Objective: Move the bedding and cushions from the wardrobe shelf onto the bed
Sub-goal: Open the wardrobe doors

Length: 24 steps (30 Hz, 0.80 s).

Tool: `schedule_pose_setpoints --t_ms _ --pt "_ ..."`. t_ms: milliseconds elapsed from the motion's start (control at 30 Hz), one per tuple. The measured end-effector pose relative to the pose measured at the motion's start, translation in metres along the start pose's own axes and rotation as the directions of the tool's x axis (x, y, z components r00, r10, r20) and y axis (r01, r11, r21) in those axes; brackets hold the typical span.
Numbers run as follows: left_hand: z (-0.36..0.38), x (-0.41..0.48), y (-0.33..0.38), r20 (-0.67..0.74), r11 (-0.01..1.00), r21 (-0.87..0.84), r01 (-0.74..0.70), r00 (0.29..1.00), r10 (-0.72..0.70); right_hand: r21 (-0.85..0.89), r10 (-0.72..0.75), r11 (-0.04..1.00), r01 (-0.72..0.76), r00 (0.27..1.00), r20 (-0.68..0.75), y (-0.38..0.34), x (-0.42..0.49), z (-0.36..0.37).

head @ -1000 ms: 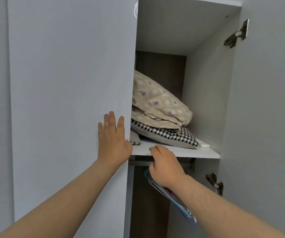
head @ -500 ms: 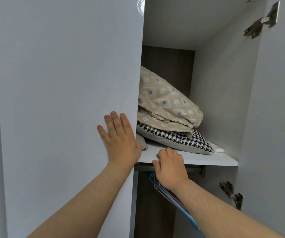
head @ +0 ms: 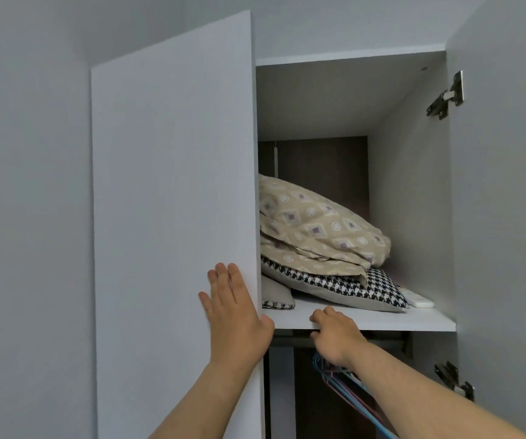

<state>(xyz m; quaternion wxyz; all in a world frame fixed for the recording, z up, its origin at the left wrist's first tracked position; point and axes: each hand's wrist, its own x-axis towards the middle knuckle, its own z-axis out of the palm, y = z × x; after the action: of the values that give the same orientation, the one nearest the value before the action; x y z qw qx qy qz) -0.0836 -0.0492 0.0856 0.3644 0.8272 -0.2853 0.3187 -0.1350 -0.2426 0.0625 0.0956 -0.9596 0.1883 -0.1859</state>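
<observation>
A beige patterned bedding bundle (head: 318, 229) lies on top of a black-and-white houndstooth cushion (head: 350, 288) on the white wardrobe shelf (head: 413, 321). A second small cushion (head: 275, 294) peeks out beside the left door, mostly hidden. My left hand (head: 236, 312) rests flat, fingers apart, on the left wardrobe door (head: 173, 185) near its edge. My right hand (head: 337, 337) curls over the shelf's front edge, below the cushions and not touching them.
The right wardrobe door (head: 505, 217) stands wide open, with hinges on its inner side. A small white flat object (head: 419, 300) lies on the shelf by the houndstooth cushion. Blue and pink hangers (head: 344, 384) hang on the rail under the shelf. A grey wall is at left.
The view has pulled back and tilted up, showing the top of the wardrobe. The left door has swung a little further open under my left hand. My right hand stays on the shelf edge.
</observation>
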Motion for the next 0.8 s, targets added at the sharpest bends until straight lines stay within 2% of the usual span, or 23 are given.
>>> schedule_pose_setpoints --t_ms 67,100,133,200,300,467,533,667,800 --pt "-0.017 -0.011 -0.001 -0.016 0.998 -0.068 0.011 1.000 -0.012 0.128 0.034 0.991 -0.040 0.998 0.044 0.001 -0.003 -0.009" --pt "-0.026 -0.018 -0.001 -0.015 0.995 -0.100 0.020 1.000 -0.022 0.256 0.041 0.965 -0.055 0.997 0.060 0.000 -0.006 -0.016" --pt "-0.038 -0.025 -0.002 -0.009 0.991 -0.132 0.034 0.999 -0.035 0.417 0.040 0.906 -0.066 0.997 0.070 -0.006 -0.013 -0.023" --pt "-0.058 -0.038 -0.003 0.002 0.979 -0.193 0.059 0.998 -0.059 0.690 0.023 0.719 -0.075 0.996 0.085 -0.024 -0.028 -0.035" --pt "-0.084 -0.056 -0.001 0.004 0.964 -0.245 0.103 0.994 -0.105 0.877 -0.028 0.479 -0.043 0.998 0.063 -0.060 -0.044 -0.051" --pt "-0.120 -0.080 -0.001 0.032 0.939 -0.286 0.191 0.981 -0.189 0.997 -0.237 0.078 -0.006 0.971 0.024 -0.141 -0.067 -0.084" --pt "-0.134 -0.088 -0.006 0.045 0.935 -0.295 0.199 0.980 -0.194 0.999 -0.336 -0.039 -0.005 0.942 -0.008 -0.173 -0.076 -0.100" --pt "-0.164 -0.100 -0.020 0.060 0.929 -0.290 0.231 0.973 -0.224 0.988 -0.479 -0.153 -0.018 0.876 -0.058 -0.228 -0.089 -0.132" --pt "-0.193 -0.109 -0.038 0.042 0.932 -0.263 0.250 0.968 -0.248 0.989 -0.556 -0.147 0.011 0.826 -0.092 -0.278 -0.095 -0.151"
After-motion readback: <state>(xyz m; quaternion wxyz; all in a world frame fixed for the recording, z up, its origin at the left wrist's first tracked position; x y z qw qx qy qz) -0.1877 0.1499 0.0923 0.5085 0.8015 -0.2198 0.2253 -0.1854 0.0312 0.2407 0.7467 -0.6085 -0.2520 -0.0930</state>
